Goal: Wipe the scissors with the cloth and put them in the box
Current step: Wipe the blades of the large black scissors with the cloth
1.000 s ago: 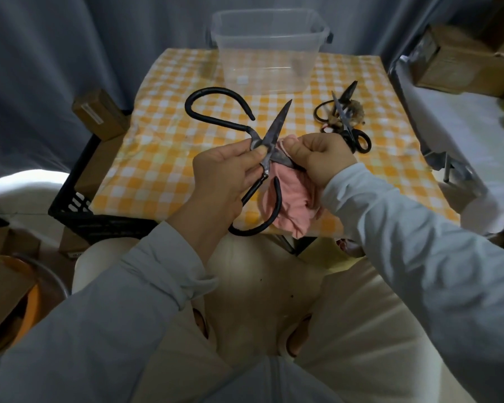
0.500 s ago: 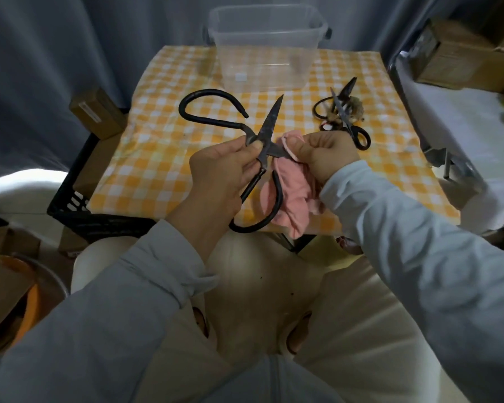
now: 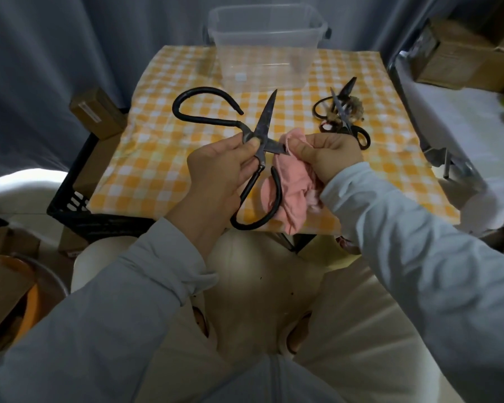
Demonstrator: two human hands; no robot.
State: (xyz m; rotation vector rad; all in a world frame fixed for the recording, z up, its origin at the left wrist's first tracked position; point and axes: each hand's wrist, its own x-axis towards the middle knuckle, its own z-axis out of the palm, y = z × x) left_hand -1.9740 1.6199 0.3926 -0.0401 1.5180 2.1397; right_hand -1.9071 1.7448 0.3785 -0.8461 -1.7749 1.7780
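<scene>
Large black iron scissors (image 3: 264,117) are held spread apart above the near edge of the table. My left hand (image 3: 216,167) grips them at the pivot, thumb on top. One blade points up and away, the other points right into the pink cloth (image 3: 294,184). My right hand (image 3: 326,152) holds the bunched cloth pinched around that blade's tip, which is hidden. The clear plastic box (image 3: 266,45) stands at the far edge of the table, with nothing visible inside.
A yellow-checked cloth covers the small table (image 3: 163,158). More dark scissors (image 3: 344,114) lie in a heap at the right, by a brownish tuft. A black crate (image 3: 79,205) with cardboard boxes stands left; a white-covered surface (image 3: 460,117) stands right.
My right hand with the cloth has slid outward along the right-pointing blade, from near the pivot to its tip. The scissors have shifted slightly up and left in my left hand.
</scene>
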